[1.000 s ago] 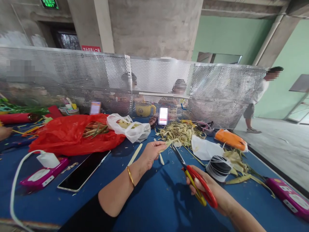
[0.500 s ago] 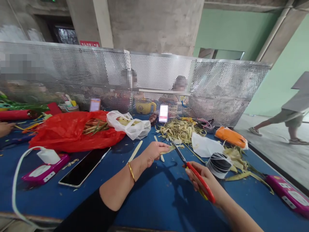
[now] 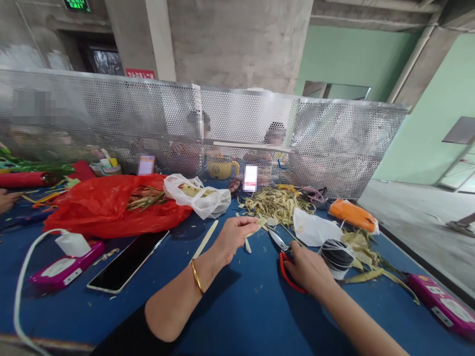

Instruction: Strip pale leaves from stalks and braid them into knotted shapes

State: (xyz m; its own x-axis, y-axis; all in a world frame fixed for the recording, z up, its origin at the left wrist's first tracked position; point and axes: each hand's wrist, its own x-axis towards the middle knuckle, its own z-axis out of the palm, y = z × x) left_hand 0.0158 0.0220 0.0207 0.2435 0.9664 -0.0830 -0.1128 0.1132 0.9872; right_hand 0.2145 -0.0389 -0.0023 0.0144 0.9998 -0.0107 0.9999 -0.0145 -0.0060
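Observation:
My left hand point(image 3: 237, 238), with a gold bangle at its wrist, pinches a pale leaf strip point(image 3: 261, 222) above the blue table point(image 3: 237, 316). To its right, my right hand point(image 3: 308, 266) is closed on red-handled scissors point(image 3: 278, 241), whose blades point up and left, low over the table. The blade tips are close to the strip. A heap of dry leaf scraps point(image 3: 278, 203) lies just beyond both hands. Another pale strip point(image 3: 205, 241) rests left of my left hand.
On the left are a red plastic bag point(image 3: 96, 207), a white bag point(image 3: 215, 202), a phone point(image 3: 128, 262) and a purple power strip point(image 3: 67, 267). A black spool point(image 3: 337, 257), orange packet point(image 3: 352, 215) and second power strip point(image 3: 441, 302) stand right. A perforated screen point(image 3: 245, 118) runs behind.
The scissors have gone from raised and tilted to lower, flatter over the table, and my right hand has turned palm down. My left hand still holds the strip. The walking person has mostly left view.

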